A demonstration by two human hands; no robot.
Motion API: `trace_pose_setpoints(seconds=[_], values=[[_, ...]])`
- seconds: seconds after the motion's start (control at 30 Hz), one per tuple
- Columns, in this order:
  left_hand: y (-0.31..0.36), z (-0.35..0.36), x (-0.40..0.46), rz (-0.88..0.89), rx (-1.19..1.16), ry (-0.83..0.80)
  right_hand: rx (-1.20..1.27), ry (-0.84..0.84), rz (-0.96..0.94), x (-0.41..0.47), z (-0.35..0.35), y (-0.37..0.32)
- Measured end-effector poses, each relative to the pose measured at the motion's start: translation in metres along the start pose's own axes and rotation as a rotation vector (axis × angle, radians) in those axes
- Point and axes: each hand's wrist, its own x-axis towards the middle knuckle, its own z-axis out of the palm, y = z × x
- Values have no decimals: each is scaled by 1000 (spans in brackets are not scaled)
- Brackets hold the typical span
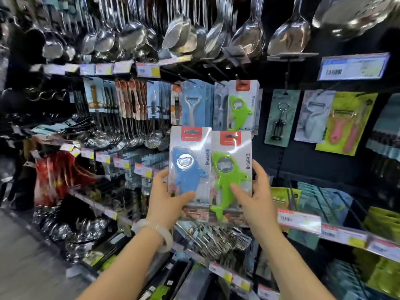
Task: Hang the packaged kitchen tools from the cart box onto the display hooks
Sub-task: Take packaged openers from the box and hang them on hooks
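I hold two packaged bottle openers in front of the display wall, one in each hand. My left hand (171,200) grips the blue shark opener package (189,167) at its lower part, with the thumb lying across the front of the card and the other fingers behind it. My right hand (253,195) grips the green shark opener package (231,172) in the same way: the thumb presses on the front near the green body, and the fingertips come around the right edge of the card. The two packages stand upright and side by side, their inner edges touching or a little overlapped; I cannot tell which one is in front. Each card has a red label at the top.

On my left wrist sits a pale bangle (155,232).

Just above the packages, another green shark opener (241,109) already hangs on a hook, and beside it on the left hangs a white peeler on a blue card (192,105). Several bare black hooks (214,80) stick out above this row. Higher up hangs a row of shiny steel ladles and spatulas (184,33). To the right, well apart from my hands, hang a corkscrew card (281,118) and a pink peeler on a yellow-green card (344,126). Price tags (298,220) run along the shelf edges below. The cart box is not in view.
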Motion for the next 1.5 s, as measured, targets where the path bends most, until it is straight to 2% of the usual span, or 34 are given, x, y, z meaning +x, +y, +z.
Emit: trace_pose_setpoints(seconds=[0.27, 0.53, 0.83, 1.0, 1.5], values=[[10, 17, 83, 97, 9, -91, -69, 135, -88, 67, 11, 0], [35, 28, 159, 162, -80, -199, -129, 248, -191, 124, 32, -20], [41, 24, 206, 217, -147, -279, -181, 333, -288, 165, 49, -32], [39, 27, 220, 208, -181, -340, -197, 351, -259, 179, 50, -37], [21, 33, 240, 179, -184, -366, -284, 387, -187, 177, 48, -39]])
